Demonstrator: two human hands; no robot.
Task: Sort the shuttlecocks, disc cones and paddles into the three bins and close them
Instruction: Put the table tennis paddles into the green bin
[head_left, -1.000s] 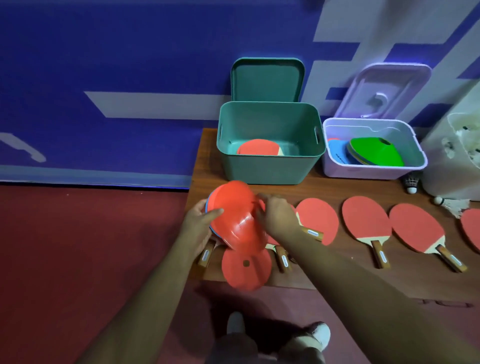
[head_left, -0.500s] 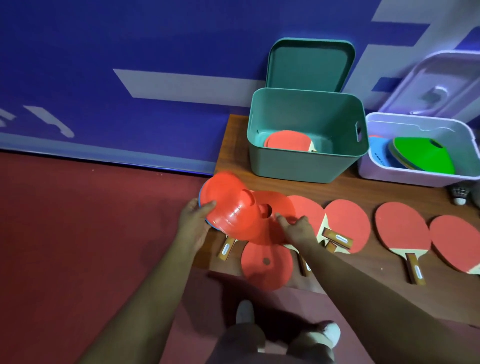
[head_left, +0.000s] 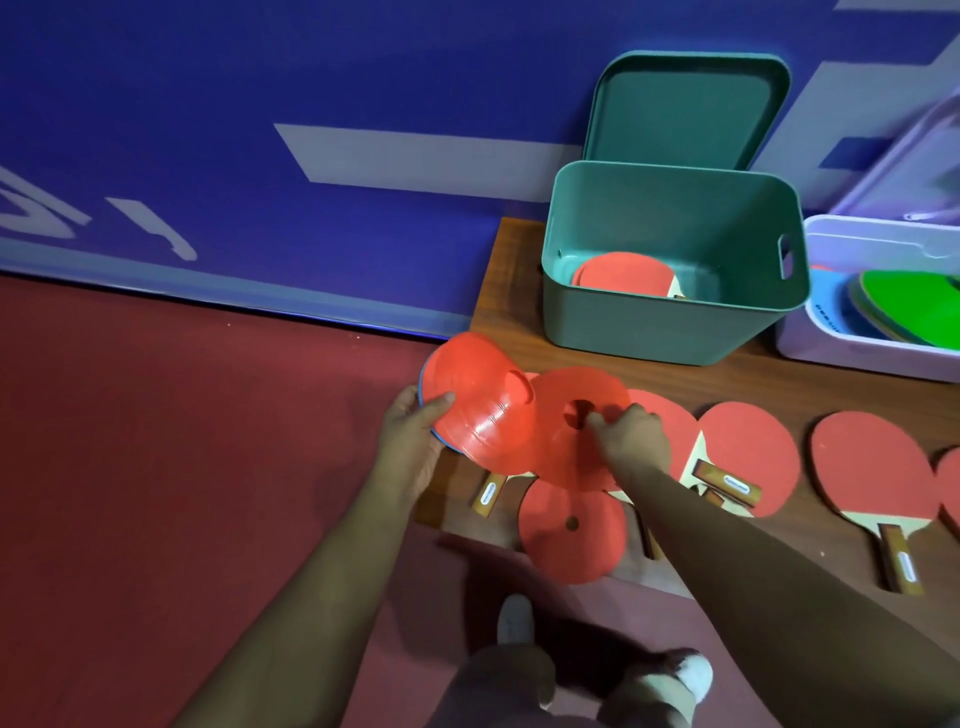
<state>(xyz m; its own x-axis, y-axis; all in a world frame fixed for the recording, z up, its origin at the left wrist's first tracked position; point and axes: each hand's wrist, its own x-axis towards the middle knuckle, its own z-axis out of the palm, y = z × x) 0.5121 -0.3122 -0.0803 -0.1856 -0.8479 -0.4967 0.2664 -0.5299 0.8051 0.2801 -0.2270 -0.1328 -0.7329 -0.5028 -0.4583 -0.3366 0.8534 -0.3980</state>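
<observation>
My left hand (head_left: 411, 448) grips a small stack of disc cones (head_left: 475, 402), orange on top with a blue rim under it, tilted above the bench's left end. My right hand (head_left: 631, 436) pinches a single orange disc cone (head_left: 566, 441) at its centre hole, just right of the stack. Another orange disc cone (head_left: 571, 530) lies flat at the bench's front edge. Several red paddles (head_left: 748, 441) lie in a row on the wooden bench (head_left: 511, 270). The open green bin (head_left: 670, 322) holds a red paddle (head_left: 623, 273). The lilac bin (head_left: 831, 348) holds green and blue cones (head_left: 909, 306).
The green lid (head_left: 685, 109) leans on the blue wall behind its bin; the lilac lid (head_left: 904, 171) stands behind the lilac bin. Red floor spreads to the left. My feet (head_left: 519, 618) stand just before the bench's front edge.
My right hand has pulled one orange cone off the stack to the right and now pinches it at its hole. The view has swung left, so the bins sit further right.
</observation>
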